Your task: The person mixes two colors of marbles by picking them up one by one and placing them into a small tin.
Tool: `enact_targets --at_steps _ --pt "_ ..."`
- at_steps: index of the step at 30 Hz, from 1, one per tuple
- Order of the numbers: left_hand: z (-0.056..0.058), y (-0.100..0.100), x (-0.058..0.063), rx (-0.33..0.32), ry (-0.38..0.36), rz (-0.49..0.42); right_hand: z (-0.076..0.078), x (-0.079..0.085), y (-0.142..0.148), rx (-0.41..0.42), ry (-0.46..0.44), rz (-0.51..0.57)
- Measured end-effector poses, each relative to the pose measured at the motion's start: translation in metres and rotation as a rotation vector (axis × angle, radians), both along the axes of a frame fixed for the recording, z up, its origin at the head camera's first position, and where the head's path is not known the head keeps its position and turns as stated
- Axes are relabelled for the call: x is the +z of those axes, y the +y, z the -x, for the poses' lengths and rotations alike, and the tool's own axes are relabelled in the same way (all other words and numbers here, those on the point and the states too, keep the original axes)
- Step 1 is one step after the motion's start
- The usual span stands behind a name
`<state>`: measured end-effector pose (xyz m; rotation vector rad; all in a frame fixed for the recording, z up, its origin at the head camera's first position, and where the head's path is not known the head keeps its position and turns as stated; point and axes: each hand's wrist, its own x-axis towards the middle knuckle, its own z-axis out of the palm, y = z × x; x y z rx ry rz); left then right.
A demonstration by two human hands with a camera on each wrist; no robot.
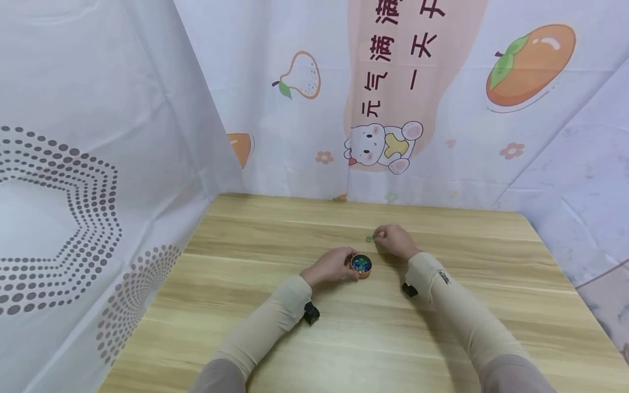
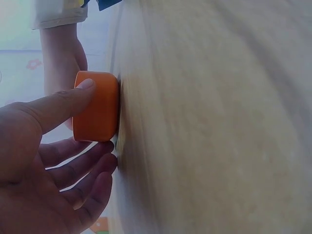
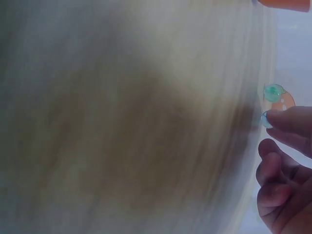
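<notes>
A small round orange bowl (image 1: 364,274) stands on the table, with blue, green and clear glass beads (image 1: 361,265) inside. My left hand (image 1: 336,266) holds it from the left; the thumb lies against its orange side (image 2: 100,109) in the left wrist view. Farther back and to the right, my right hand (image 1: 396,240) pinches a small clear glass bead (image 3: 266,119) between thumb and forefinger. The other fingers of that hand are curled. A green glass bead (image 3: 273,92) lies on the table just beside the pinched one, left of the right hand in the head view.
The wood-grain table (image 1: 314,349) carries the bowl and beads. Behind it hangs a printed curtain (image 1: 295,136) that meets the table's back edge. Another patterned cloth (image 1: 147,207) hangs along the left side. A dark wrist camera (image 1: 311,313) sits under the left cuff.
</notes>
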<state>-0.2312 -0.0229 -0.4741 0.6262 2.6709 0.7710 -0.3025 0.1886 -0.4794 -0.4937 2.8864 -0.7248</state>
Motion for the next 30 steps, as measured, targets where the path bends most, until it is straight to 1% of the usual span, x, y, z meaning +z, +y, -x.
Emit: enact_targets --at_steps 2,8,14,20,25,30 --pt "-0.0002 0.0005 0.0002 0.005 -0.005 -0.008 -0.0008 0.0008 -0.0010 -0.005 0.013 -0.003" --pt "0.0014 0.0013 0.0016 0.005 -0.010 -0.011 0.0004 0.0037 -0.0003 -0.019 0.000 -0.008" --pt "-0.0001 0.0014 0.0015 0.000 0.002 0.003 -0.0007 0.0014 0.0013 -0.030 -0.008 -0.002" --pt "-0.0020 0.0016 0.0007 0.004 -0.011 0.003 -0.0049 -0.0015 0.0024 -0.041 -0.020 0.026" --pt "-0.0018 0.0013 -0.0008 0.011 -0.024 -0.007 -0.0064 -0.0014 0.0043 -0.045 -0.005 0.046" --pt "-0.0005 0.0009 -0.0008 0.013 -0.022 -0.015 -0.0062 0.0010 0.0068 -0.045 0.006 0.081"
